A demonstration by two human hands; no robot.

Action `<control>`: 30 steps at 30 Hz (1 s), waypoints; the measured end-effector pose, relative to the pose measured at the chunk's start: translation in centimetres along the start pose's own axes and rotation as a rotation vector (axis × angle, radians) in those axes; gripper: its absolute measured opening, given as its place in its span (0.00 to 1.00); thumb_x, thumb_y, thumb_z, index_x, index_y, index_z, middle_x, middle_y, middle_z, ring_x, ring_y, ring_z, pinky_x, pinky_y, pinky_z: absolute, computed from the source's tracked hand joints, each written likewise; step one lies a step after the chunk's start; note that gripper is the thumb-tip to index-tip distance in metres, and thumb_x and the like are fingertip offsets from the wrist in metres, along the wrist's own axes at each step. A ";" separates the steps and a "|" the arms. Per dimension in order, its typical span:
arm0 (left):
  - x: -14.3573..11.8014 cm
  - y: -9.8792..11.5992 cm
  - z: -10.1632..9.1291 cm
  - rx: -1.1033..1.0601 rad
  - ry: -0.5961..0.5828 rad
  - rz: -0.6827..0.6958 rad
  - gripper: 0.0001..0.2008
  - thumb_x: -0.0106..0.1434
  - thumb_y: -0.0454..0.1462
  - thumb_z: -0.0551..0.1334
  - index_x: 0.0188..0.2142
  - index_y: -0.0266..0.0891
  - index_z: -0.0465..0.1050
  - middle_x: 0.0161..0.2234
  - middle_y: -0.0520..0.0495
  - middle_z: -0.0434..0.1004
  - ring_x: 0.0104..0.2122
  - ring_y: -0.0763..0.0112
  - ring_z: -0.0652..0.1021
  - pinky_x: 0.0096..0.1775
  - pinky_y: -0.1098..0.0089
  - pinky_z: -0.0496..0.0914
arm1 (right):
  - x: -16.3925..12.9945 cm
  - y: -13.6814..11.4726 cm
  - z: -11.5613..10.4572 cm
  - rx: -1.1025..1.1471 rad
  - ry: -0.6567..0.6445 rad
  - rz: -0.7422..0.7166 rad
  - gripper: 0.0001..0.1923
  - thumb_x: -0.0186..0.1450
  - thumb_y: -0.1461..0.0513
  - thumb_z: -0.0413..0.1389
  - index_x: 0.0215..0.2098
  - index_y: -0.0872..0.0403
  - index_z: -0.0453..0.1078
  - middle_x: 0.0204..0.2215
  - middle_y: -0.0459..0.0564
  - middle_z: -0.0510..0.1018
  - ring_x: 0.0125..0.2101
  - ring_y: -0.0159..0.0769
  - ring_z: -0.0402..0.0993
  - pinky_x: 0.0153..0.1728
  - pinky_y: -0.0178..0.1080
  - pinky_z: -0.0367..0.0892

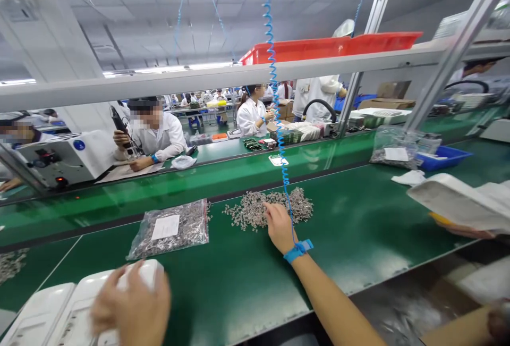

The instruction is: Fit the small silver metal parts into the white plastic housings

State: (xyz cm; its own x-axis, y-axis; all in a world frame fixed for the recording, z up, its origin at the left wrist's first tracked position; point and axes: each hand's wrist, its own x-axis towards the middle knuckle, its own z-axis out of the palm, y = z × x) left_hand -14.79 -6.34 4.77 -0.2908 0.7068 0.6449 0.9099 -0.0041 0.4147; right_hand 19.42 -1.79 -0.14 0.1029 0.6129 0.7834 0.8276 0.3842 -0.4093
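Observation:
My right hand (279, 226), with a blue coiled-cord wrist strap (298, 251) around its wrist, is at the near edge of a pile of small metal parts (247, 209). Its fingers are bent and drawn together at the pile; whatever sits between the fingertips is too small to make out. At the lower left, my left hand (133, 303) is smeared by motion over a white plastic housing (151, 273), so its fingers do not show clearly. More white housings (37, 314) lie in a row to its left.
A clear bag of metal parts (181, 227) lies left of the pile on the green bench (358, 218). At right, a co-worker's hand (462, 226) holds a white housing (450, 202). Behind are a blue tray (444, 158) and another bag (392, 149). A metal post (450, 59) slants upward.

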 end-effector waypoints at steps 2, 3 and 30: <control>0.3 5.3 2.5 -0.179 -0.090 0.334 0.13 0.62 0.38 0.57 0.46 0.39 0.68 0.51 0.36 0.64 0.55 0.48 0.65 0.56 0.47 0.59 | 0.1 0.4 0.0 0.037 0.047 0.066 0.17 0.71 0.63 0.44 0.53 0.52 0.68 0.38 0.58 0.73 0.38 0.48 0.69 0.39 0.49 0.68; 0.1 7.9 4.2 -0.289 -0.178 0.477 0.13 0.62 0.36 0.56 0.47 0.40 0.68 0.49 0.39 0.67 0.53 0.53 0.67 0.55 0.51 0.62 | 0.1 0.5 -0.1 0.060 0.056 0.098 0.16 0.71 0.63 0.44 0.51 0.53 0.70 0.38 0.58 0.72 0.38 0.47 0.70 0.39 0.49 0.68; -2.5 14.1 13.1 -1.030 -0.744 0.386 0.08 0.67 0.36 0.58 0.40 0.39 0.76 0.36 0.48 0.78 0.35 0.70 0.75 0.41 0.69 0.69 | 0.0 -1.0 -0.7 1.042 -0.214 0.655 0.17 0.57 0.56 0.67 0.38 0.50 0.66 0.33 0.45 0.74 0.33 0.32 0.70 0.37 0.38 0.68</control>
State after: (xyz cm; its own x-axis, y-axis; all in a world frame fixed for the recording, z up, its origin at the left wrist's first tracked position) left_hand 2.63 1.15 0.62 0.4647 0.7539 0.4644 0.1628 -0.5883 0.7921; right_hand 18.97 -2.65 0.55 0.1578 0.9577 0.2406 -0.1863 0.2682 -0.9452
